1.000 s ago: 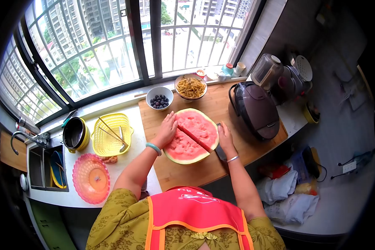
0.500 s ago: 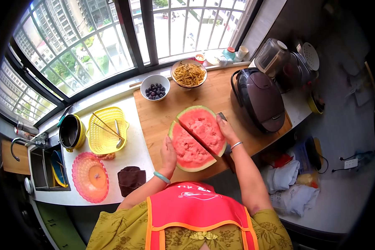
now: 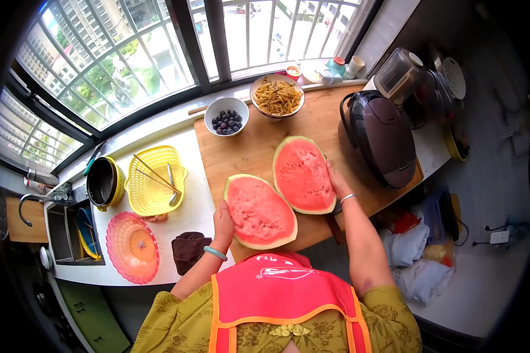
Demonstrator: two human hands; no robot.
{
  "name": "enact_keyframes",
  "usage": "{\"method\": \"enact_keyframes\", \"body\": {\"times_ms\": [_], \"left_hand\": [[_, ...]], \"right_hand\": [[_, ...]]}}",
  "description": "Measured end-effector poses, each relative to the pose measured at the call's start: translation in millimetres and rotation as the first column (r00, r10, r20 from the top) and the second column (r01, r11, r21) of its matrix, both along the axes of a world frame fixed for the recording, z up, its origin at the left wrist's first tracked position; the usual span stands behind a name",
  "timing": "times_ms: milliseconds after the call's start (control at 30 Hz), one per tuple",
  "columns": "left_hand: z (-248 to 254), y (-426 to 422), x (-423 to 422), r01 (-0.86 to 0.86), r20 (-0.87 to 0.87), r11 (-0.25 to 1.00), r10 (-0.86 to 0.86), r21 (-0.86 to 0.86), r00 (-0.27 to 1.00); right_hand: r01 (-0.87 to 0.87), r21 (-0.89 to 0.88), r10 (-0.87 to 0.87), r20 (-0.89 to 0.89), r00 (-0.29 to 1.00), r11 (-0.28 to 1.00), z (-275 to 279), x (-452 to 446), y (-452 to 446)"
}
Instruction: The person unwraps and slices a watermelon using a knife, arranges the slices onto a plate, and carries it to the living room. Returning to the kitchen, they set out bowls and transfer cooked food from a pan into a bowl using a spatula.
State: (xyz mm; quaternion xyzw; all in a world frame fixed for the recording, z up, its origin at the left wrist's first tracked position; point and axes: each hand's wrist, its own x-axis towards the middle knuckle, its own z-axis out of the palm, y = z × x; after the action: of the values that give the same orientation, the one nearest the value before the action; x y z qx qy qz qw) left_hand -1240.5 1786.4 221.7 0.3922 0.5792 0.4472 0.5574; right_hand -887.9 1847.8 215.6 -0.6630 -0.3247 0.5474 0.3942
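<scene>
Two cut watermelon pieces lie with red flesh up on a wooden board, a gap between them. Against the outer rind of the left watermelon piece (image 3: pixel 261 212) rests my left hand (image 3: pixel 222 226), its fingers curved round the edge. My right hand (image 3: pixel 338 181) holds the right watermelon piece (image 3: pixel 303 176) by its outer side, fingers along the rind. Below that piece, near the board's front edge, a dark brown handle-like part (image 3: pixel 336 229) shows; the rest of it is hidden.
On the wooden board (image 3: pixel 218 156) stand a bowl of dark round fruit (image 3: pixel 226 117), a bowl of brown strips (image 3: pixel 278 99) and a rice cooker (image 3: pixel 380 138). Leftward are a yellow basket (image 3: pixel 136 187), a pink basket (image 3: pixel 121 253), a brown cloth (image 3: pixel 189 252) and a sink (image 3: pixel 59 238).
The two watermelon pieces have come apart, the right one shifting up and away from the left one. Both hands have stayed at the outer sides. The camera view has shifted slightly.
</scene>
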Motion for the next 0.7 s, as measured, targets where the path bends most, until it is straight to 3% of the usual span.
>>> {"method": "enact_keyframes", "body": {"times_ms": [33,67,133,167,233,367,500,567,667,700], "left_hand": [[-9.3,-1.2,-5.8,-0.013,0.002,1.0,0.013,0.003,1.0],[-14.2,-4.9,-10.0,-0.078,0.122,0.994,0.087,-0.081,0.989],[-13.1,-10.4,-17.5,-0.121,0.307,0.959,0.199,-0.256,0.931],[-14.4,-13.2,-20.2,-0.126,0.306,0.958,0.205,-0.259,0.929],[-19.9,-23.8,-24.2,-0.168,0.467,0.945,0.287,-0.28,0.836],[-29.2,-42.9,-35.0,-0.087,0.623,0.951,0.261,-0.296,0.737],[-35.6,-55.0,-48.5,0.02,0.643,0.981,0.111,-0.193,0.758],[-13.3,-58.7,-45.7,0.034,0.525,0.927,0.182,-0.374,0.831],[2.8,-66.9,-44.8,0.099,0.527,0.898,0.16,-0.429,0.835],[3.2,-70.9,-46.4,0.164,0.561,0.871,0.144,-0.462,0.815]], "right_hand": [[0.021,-0.079,-0.025,-0.049,0.998,0.997,-3.0,1.7,-5.0],[0.009,-0.084,-0.013,-0.047,0.999,0.996,-6.4,3.5,-9.9],[0.071,-0.103,-0.091,-0.205,0.974,0.992,-15.0,3.6,-22.9],[0.066,-0.106,-0.086,-0.205,0.975,0.992,-18.0,1.4,-28.8],[0.139,-0.143,-0.174,-0.272,0.946,0.98,-22.1,-2.4,-37.5],[0.185,-0.177,-0.246,-0.436,0.866,0.967,-17.3,-14.4,-45.6],[0.303,-0.215,-0.37,-0.466,0.804,0.929,-10.1,-31.5,-81.4],[0.346,-0.279,-0.441,-0.468,0.766,0.896,-17.8,-45.3,-120.4],[-0.113,-0.29,-0.109,-0.651,0.751,0.95,8.1,-90.2,-161.0],[-0.197,-0.253,-0.056,-0.735,0.675,0.947,18.1,-105.3,-162.4]]}}
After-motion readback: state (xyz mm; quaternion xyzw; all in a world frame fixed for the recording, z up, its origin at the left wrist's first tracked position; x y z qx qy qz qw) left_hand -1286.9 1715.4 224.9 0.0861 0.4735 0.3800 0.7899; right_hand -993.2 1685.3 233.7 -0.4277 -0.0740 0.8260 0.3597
